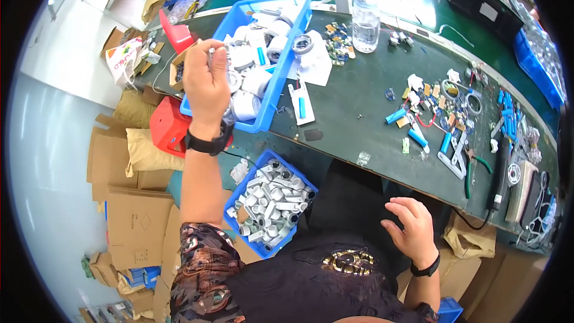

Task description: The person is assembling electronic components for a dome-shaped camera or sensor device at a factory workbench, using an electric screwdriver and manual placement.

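My left hand (206, 81) is raised over the left edge of a blue bin (272, 107), its fingers closed. A small pale bit shows at the fingertips, too little to name. White round plastic housings (246, 104) and other white parts fill the bin, some with blue cylindrical cells among them. My right hand (412, 227) hovers off the table's front edge, fingers loosely curved and apart, with nothing in it. Just right of the bin lies a white flat part with a blue cell (302, 107), below a round white piece (302, 44) with a dark centre.
Below the table stands a blue crate (281, 245) of white-grey plastic parts, beside a red stool (169, 125) and cardboard boxes (139, 221). On the green table (353, 125) are a red-capped bottle (366, 21), small circuit boards (339, 45), loose cells, green-handled pliers (469, 173) and a black handheld tool (500, 173).
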Motion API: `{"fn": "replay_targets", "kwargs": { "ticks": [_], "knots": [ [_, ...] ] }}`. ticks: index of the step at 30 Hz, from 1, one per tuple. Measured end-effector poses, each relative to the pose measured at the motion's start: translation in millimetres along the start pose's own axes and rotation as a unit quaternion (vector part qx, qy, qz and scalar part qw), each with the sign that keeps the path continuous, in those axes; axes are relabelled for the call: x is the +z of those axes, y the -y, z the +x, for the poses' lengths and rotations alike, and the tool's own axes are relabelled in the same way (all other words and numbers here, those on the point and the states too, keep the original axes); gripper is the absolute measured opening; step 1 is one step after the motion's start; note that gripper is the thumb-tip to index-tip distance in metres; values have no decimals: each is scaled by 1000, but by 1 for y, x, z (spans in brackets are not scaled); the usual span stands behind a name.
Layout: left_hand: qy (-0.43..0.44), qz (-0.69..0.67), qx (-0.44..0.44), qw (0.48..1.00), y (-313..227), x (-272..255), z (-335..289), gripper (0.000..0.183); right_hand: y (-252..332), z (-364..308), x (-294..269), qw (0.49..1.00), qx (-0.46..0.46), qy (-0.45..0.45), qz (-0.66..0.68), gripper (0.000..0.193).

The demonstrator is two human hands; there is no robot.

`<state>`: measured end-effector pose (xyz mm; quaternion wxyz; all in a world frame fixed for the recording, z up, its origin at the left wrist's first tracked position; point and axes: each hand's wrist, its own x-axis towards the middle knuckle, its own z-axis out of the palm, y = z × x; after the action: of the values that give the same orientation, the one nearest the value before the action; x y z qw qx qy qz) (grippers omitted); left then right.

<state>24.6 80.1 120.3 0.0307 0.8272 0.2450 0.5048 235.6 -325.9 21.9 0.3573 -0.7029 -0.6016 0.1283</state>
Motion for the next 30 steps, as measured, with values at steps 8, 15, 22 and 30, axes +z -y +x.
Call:
{"fn": "replay_targets", "kwargs": {
  "ticks": [8, 15, 22, 30],
  "knots": [
    [-9, -283, -192, 940, -48, -14, 33, 18, -8, -1, 3, 999, -17, 20, 47, 24],
    [21, -401, -221, 889, -105, -19, 30, 26, 21, 25, 16, 994, -9, 15, 107, 28],
    [164, -575, -228, 769, -172, 18, -18, 28, 27, 49, 50, 667, 203, 177, 695, 87],
    [158, -569, -273, 759, -195, 58, -68, 30, -1, 44, 45, 543, 193, -70, 814, 63]
  ]
}}
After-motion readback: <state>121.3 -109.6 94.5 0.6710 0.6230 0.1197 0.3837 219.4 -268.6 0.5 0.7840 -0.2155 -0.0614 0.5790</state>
